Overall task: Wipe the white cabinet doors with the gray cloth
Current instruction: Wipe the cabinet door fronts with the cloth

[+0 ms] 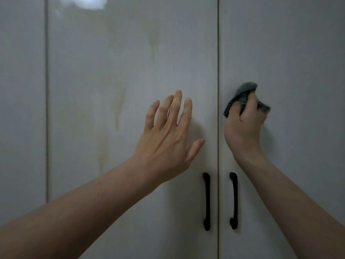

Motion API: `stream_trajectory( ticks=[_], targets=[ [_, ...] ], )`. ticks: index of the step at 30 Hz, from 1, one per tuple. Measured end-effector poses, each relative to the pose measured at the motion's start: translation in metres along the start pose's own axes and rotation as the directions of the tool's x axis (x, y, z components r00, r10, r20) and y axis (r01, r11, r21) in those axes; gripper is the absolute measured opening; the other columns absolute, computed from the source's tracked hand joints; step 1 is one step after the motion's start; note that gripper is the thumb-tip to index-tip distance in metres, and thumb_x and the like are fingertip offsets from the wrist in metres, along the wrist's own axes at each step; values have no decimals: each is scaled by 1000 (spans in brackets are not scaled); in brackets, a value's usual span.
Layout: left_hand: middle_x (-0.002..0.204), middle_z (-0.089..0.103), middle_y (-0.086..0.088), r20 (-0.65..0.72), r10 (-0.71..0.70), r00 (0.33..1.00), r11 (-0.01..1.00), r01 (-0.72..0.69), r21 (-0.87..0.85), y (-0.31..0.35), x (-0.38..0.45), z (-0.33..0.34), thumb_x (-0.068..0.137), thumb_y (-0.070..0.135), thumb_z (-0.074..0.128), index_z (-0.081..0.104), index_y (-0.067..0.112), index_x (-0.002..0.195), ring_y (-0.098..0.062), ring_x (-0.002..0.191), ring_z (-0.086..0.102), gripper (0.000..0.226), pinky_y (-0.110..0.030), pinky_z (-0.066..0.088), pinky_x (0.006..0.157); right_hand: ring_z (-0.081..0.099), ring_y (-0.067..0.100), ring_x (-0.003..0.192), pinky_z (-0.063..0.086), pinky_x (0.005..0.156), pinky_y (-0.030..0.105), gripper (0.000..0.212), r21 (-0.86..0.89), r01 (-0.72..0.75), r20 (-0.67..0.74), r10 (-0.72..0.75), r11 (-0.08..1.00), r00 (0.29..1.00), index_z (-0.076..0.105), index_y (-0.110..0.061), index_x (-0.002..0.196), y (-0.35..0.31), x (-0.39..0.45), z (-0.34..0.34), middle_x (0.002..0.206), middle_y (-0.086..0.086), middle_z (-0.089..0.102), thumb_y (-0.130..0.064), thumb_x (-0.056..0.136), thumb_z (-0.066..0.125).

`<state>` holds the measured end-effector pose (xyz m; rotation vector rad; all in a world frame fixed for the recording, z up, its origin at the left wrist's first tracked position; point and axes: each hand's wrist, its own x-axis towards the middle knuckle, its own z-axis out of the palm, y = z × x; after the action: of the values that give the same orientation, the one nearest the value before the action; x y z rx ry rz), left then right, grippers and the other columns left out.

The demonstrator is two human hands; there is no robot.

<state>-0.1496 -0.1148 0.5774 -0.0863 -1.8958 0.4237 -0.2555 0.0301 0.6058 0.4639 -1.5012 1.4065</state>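
White cabinet doors fill the view. The middle door (112, 71) carries faint yellowish streaks running down its left half. My left hand (168, 139) lies flat on this door with fingers spread and straight, just left of the gap. My right hand (244, 126) grips a bunched gray cloth (242, 94) and holds it against the right door (298, 62), close to the gap. Part of the cloth is hidden inside my fist.
Two black vertical handles hang below my hands, the left handle (206, 200) and the right handle (234, 200), on either side of the gap. A third door panel (22, 90) stands at the far left. A bright light reflection (87, 1) shows at the top.
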Motion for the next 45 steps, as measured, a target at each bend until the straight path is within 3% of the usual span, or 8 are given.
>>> stream_trajectory(
  ticks=[6, 12, 16, 20, 24, 31, 38, 45],
  targets=[
    [161, 12, -19, 17, -78, 997, 997, 78, 23, -53, 9, -32, 93, 61, 26, 20, 6, 154, -32, 148, 10, 82, -48, 6, 120, 24, 25, 126, 17, 105, 27, 46, -48, 262, 160, -251, 964, 955, 35, -9, 145, -65, -7, 55, 138, 19, 36, -18, 100, 40],
    [162, 2, -16, 56, -159, 986, 985, 155, 71, -120, 17, -69, 89, 65, 11, 10, 9, 155, -30, 149, 1, 86, -45, 0, 119, 28, 34, 123, 20, 108, 38, 50, -168, 425, 285, -369, 889, 885, 39, -11, 143, -127, -5, 111, 132, 22, 37, -27, 95, 44],
    [163, -5, -12, 76, -172, 982, 984, 166, 71, -164, 22, -87, 95, 61, 24, 3, 9, 155, -27, 149, -6, 82, -44, -4, 120, 25, 34, 125, 12, 104, 33, 61, -282, 451, 279, -377, 847, 883, 36, -15, 144, -158, 6, 138, 132, 22, 42, -40, 89, 36],
    [163, 0, -9, 52, -147, 988, 985, 142, 92, -207, 30, -97, 96, 58, 26, 7, 10, 155, -27, 149, -2, 79, -43, -1, 120, 22, 32, 130, 10, 109, 32, 56, -289, 473, 309, -387, 832, 869, 32, -22, 149, -189, 30, 155, 141, 16, 32, -46, 98, 35],
    [163, 1, -7, 44, -134, 990, 983, 127, 134, -244, 48, -106, 97, 56, 27, 6, 9, 155, -27, 149, 0, 77, -42, 1, 120, 21, 34, 132, 11, 114, 34, 48, -348, 456, 292, -367, 819, 883, 31, -23, 150, -224, 74, 160, 147, 15, 25, -34, 103, 30],
    [163, -5, -9, 107, -170, 980, 976, 152, 155, -288, 74, -106, 90, 67, 41, 2, 8, 154, -30, 149, -3, 96, -43, 1, 120, 8, 31, 147, 10, 117, 45, 53, -501, 428, 207, -376, 752, 903, 18, -24, 154, -238, 100, 191, 159, 15, 15, -39, 104, 27],
    [162, -11, -17, 186, -262, 947, 963, 244, 112, -306, 100, -100, 73, 77, 58, -7, 2, 153, -32, 149, -10, 128, -43, 0, 120, 2, 31, 151, 4, 122, 42, 54, -438, 627, 353, -518, 644, 779, 13, -24, 156, -307, 102, 257, 163, 14, 6, -37, 105, 22],
    [157, 10, -18, 160, -248, 955, 954, 211, 213, -305, 106, -95, 72, 76, 59, 11, -2, 150, -35, 145, 12, 120, -43, 23, 114, 1, 33, 150, 4, 122, 45, 54, -435, 710, 462, -540, 554, 704, 11, -24, 156, -339, 134, 271, 163, 15, 2, -37, 105, 22]
  ],
)
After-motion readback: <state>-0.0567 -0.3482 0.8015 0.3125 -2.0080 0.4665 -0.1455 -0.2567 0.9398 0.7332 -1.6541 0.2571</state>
